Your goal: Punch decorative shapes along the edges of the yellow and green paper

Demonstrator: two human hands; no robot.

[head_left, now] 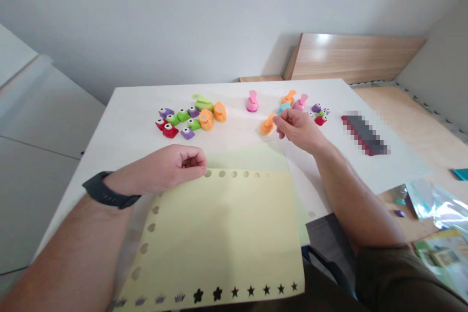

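Note:
A pale yellow paper sheet (223, 234) lies in front of me on the white table (120, 122), with punched holes along its top, left and bottom edges. My left hand (171, 168), a dark watch on its wrist, rests curled on the sheet's top left edge, fingers closed and pinching the paper. My right hand (298, 129) is further back, fingers pinched beside an orange paper punch (267, 126) and a light blue punch (284, 107); whether it grips one I cannot tell. A pale green sheet (252, 156) lies under the yellow one.
Several small punches in red, green, purple and orange (190, 119) are clustered at the back left. Pink punches (252, 102) and others (318, 112) stand at the back right. A dark pixelated object (365, 134) lies to the right. Plastic bags (435, 204) lie on the floor.

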